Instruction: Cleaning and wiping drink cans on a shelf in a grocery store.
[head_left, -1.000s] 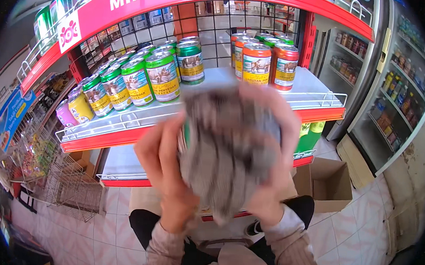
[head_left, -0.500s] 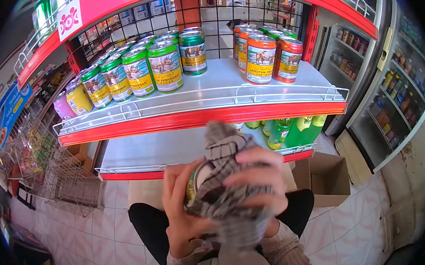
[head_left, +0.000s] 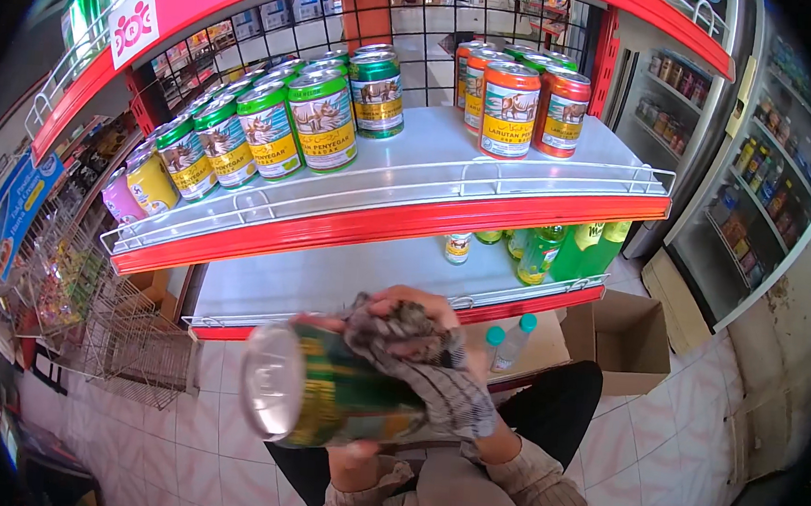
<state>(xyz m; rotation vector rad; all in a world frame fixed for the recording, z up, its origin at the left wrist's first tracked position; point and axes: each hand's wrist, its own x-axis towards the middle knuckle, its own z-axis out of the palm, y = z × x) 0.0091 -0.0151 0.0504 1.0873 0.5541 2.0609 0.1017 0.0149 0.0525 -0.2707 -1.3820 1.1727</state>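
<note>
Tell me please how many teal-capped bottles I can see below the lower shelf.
2. The left bottle appears beside the right hand, partly hidden; the right bottle is next to it. Others may be hidden behind the right hand or the lower shelf.

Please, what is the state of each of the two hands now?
Left hand: closed on the green can, mostly hidden behind it.
Right hand: closed on the cloth, holding it against the can.

Bright on the white shelf beyond the fingers, dim far to their lower left. Smeared by motion at the can under them, glare on its silvery end. Bowed toward the outer rim.
</note>
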